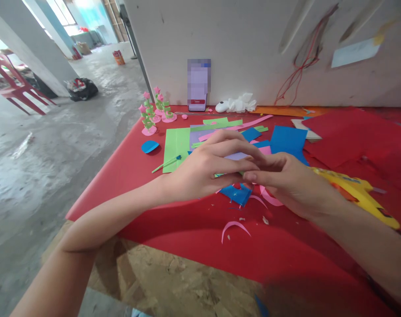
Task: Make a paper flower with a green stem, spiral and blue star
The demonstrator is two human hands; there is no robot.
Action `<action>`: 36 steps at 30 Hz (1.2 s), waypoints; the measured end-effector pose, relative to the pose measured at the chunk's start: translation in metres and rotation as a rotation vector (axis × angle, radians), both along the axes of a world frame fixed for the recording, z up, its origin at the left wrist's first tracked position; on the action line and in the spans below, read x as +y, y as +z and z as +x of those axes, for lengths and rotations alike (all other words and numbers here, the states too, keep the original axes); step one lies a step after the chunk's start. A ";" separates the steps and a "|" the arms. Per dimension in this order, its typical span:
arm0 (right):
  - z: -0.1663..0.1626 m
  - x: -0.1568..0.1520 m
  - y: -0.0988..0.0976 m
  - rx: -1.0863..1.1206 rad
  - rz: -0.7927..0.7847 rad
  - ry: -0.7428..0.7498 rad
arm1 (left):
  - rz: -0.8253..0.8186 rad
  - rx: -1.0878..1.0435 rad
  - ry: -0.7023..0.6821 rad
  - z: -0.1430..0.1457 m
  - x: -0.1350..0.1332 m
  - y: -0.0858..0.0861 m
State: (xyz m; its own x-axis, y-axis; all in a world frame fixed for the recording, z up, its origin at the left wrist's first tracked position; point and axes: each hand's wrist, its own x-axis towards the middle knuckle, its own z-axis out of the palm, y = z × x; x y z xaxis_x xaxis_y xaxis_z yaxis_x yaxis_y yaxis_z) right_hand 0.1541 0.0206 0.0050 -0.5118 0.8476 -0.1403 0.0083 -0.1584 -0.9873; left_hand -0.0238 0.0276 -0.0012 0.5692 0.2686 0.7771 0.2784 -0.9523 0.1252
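Note:
My left hand [207, 169] and my right hand [286, 182] meet above the red table cover [174, 229], fingers pinched together on a small paper piece, lilac and green at its edges; most of it is hidden between the fingers. Under the hands lie blue paper scraps [236, 193] and curled pink strips [235, 226]. Behind them sit sheets of green paper [175, 143], blue paper [288, 138] and pink strips [253, 121].
Small pink-and-green paper flowers [150, 116] stand at the back left. A phone [198, 86] leans on the white wall beside crumpled tissue [240, 104]. A yellow glue gun [358, 193] lies at right. A blue disc [149, 146] is nearby. Bare board [174, 277] shows at front.

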 end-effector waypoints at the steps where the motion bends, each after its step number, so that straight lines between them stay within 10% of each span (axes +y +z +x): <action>1: 0.000 0.000 -0.002 0.003 0.009 -0.014 | 0.015 -0.031 0.002 0.001 0.001 -0.002; 17: -0.015 -0.012 -0.010 0.063 0.048 -0.172 | 0.016 -0.174 0.094 0.003 0.000 -0.005; 36: 0.004 0.008 0.002 -0.141 0.076 0.069 | -0.075 -0.033 -0.031 0.003 0.006 -0.012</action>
